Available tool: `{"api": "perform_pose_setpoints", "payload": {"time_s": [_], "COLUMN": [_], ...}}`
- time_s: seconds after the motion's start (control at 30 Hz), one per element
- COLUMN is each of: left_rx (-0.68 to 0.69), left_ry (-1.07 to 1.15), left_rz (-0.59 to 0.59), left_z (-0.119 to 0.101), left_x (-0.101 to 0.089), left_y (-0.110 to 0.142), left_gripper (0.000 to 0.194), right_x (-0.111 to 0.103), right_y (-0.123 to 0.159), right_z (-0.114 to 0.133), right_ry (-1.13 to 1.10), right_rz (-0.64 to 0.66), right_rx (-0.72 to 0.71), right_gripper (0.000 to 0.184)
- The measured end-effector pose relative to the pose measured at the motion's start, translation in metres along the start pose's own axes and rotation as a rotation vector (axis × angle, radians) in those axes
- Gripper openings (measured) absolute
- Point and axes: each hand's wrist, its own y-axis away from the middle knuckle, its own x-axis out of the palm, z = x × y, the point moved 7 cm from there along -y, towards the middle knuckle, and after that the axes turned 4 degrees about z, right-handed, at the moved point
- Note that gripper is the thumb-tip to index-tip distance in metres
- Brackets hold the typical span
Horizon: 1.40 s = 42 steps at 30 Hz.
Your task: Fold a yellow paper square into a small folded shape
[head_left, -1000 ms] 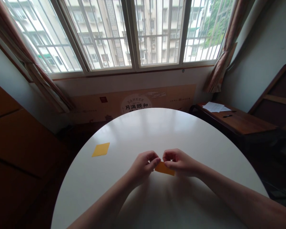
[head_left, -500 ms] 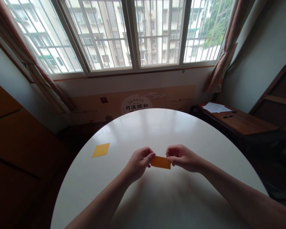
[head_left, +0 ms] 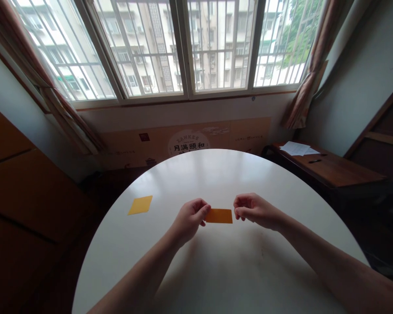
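An orange paper rectangle [head_left: 220, 216], seemingly folded, is held above the table by its left end. My left hand [head_left: 191, 218] pinches that end between thumb and fingers. Just off the paper's right end is my right hand [head_left: 253, 210], its fingers loosely curled, the thumb a little apart from them and nothing visible in between. A yellow-orange square of paper [head_left: 140, 205] lies flat on the white round table [head_left: 216, 170], to the left of my left hand.
Beyond the table's far edge stands a printed panel [head_left: 249, 131] below a barred window [head_left: 219, 48]. At the right, a low wooden table [head_left: 343, 168] carries white sheets [head_left: 299, 148] and a small dark object [head_left: 315, 161]. A brown cabinet [head_left: 22, 192] stands at the left.
My right hand has let go of the paper's right end and moved slightly right and up. The paper, still in my left hand, has risen a little and sits more level.
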Motion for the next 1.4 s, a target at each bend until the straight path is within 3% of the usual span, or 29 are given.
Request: {"api": "perform_pose_setpoints", "payload": {"time_s": [0.2,0.4,0.6,0.87,1.13,1.3,1.4], "left_rx": [-0.099,-0.241,-0.288,-0.294,-0.221,-0.249,-0.276], "left_ry": [0.014,0.050,0.047,-0.017,-0.115,-0.063,-0.006], "left_rz": [0.007,-0.030,-0.059,-0.048,-0.052,-0.020,0.040], "left_z": [0.003,0.010,0.014,0.017,0.022,0.026,0.027], "left_x": [0.003,0.001,-0.001,0.001,-0.002,0.000,0.002], "left_y": [0.001,0.004,0.006,0.006,0.001,0.000,0.001], "left_gripper": [0.034,0.031,0.030,0.028,0.027,0.027,0.029], "right_x": [-0.003,0.005,0.012,0.010,0.022,0.009,0.008], "right_y": [-0.001,-0.004,-0.006,-0.008,-0.001,0.001,0.000], "right_z": [-0.005,-0.009,-0.014,-0.024,-0.001,-0.004,-0.006], "right_ry": [-0.114,-0.112,-0.061,0.097,0.295,0.189,0.256], "right_rz": [-0.143,-0.125,-0.076,-0.151,-0.016,-0.137,-0.113], "right_rx": [0.005,0.017,-0.010,-0.022,-0.098,-0.132,-0.195], "right_gripper": [0.035,0.049,0.044,0.030,0.026,0.024,0.028]}}
